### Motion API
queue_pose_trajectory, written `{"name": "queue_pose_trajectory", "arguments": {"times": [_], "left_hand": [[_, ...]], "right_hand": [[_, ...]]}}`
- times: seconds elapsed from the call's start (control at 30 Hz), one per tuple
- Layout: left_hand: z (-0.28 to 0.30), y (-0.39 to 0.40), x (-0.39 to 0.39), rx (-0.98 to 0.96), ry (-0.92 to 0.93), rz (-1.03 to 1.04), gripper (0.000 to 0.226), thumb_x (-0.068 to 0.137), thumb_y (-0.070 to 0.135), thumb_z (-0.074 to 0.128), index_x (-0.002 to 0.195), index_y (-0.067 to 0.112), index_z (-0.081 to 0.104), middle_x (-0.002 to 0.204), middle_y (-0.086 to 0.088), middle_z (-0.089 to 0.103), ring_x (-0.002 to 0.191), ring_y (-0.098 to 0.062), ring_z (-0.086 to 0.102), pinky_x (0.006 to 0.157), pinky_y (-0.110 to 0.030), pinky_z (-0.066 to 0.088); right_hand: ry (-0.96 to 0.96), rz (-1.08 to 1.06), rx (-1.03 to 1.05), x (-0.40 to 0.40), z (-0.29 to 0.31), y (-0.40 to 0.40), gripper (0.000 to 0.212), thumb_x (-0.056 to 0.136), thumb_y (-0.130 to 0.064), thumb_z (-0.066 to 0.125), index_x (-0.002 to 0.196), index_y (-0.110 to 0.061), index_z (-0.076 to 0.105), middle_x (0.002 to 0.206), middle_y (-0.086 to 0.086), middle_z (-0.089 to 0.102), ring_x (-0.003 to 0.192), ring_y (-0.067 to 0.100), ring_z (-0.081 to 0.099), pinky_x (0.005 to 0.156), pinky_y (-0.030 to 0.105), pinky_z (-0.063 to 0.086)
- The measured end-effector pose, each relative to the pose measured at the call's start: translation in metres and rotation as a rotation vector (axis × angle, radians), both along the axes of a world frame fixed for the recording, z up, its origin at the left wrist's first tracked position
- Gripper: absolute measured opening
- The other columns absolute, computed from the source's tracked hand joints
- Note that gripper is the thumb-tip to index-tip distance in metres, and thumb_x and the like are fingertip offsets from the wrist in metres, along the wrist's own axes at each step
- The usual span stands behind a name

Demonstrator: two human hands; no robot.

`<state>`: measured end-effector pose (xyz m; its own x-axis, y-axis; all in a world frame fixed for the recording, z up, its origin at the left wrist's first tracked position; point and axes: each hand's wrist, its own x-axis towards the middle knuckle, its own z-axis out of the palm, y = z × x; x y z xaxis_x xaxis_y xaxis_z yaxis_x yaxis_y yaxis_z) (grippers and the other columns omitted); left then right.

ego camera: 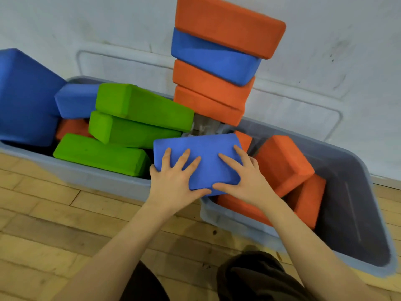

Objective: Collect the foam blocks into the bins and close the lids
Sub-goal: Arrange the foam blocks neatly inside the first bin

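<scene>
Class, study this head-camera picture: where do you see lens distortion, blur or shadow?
Head view: wide-angle bending curves the right bin rim and floorboards; soft blur on the block stack; even light, no glare; dark shadow inside both bins; hands on the blue block fairly sharp.

Both hands, left (173, 181) and right (243, 179), hold a blue block (206, 155) between two open bins (358, 192).

Left hand (173, 181): fingers spread on the block's (201, 157) top, thumb at its near edge.
Right hand (243, 177): the same, mirrored.
Forearms: bare, reaching forward, converging.
</scene>
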<state>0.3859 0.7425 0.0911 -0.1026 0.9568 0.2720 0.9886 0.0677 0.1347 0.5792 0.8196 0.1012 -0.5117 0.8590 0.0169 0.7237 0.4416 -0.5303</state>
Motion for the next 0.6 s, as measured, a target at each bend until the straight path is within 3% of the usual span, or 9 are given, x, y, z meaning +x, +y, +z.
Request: {"name": "queue_pose_trajectory", "arguments": {"times": [0.17,0.3,0.43,0.6], "left_hand": [[0.006,-0.001,-0.021,0.087,0.045,-0.045,0.077,0.067,0.074,0.039,0.121,0.024,0.064,0.129,-0.001,0.059,0.12,-0.043,0.05,0.076,-0.062,0.043],[-0.001,-0.006,-0.026,-0.028,0.084,-0.038,0.077,0.071,0.069,0.036,0.127,0.021,0.059,0.134,-0.004,0.055,0.123,-0.042,0.048,0.085,-0.07,0.037],[0.007,-0.002,-0.007,0.014,0.022,-0.016,0.069,0.079,0.058,0.035,0.123,0.012,0.062,0.132,-0.012,0.056,0.124,-0.042,0.046,0.099,-0.068,0.026],[0.021,0.027,0.031,0.128,-0.021,-0.083,0.053,0.086,0.04,0.036,0.117,0.01,0.065,0.123,-0.013,0.062,0.114,-0.036,0.057,0.095,-0.054,0.04]], "right_hand": [[0.176,-0.011,0.103,-0.015,0.0,-0.007,0.068,0.071,-0.058,0.065,0.132,-0.03,0.053,0.15,0.003,0.029,0.134,0.032,0.029,0.108,0.043,0.03],[0.03,0.005,0.097,-0.028,-0.007,-0.008,0.06,0.083,-0.061,0.053,0.134,-0.03,0.05,0.15,0.005,0.029,0.132,0.037,0.031,0.104,0.052,0.036],[-0.112,0.001,0.164,-0.023,-0.004,-0.006,0.066,0.082,-0.068,0.027,0.135,-0.036,0.047,0.15,0.002,0.032,0.134,0.036,0.031,0.108,0.057,0.025],[0.041,-0.261,0.37,0.024,-0.003,0.007,0.05,0.088,-0.049,0.038,0.127,-0.025,0.058,0.139,0.009,0.049,0.128,0.037,0.042,0.106,0.055,0.027]]}}
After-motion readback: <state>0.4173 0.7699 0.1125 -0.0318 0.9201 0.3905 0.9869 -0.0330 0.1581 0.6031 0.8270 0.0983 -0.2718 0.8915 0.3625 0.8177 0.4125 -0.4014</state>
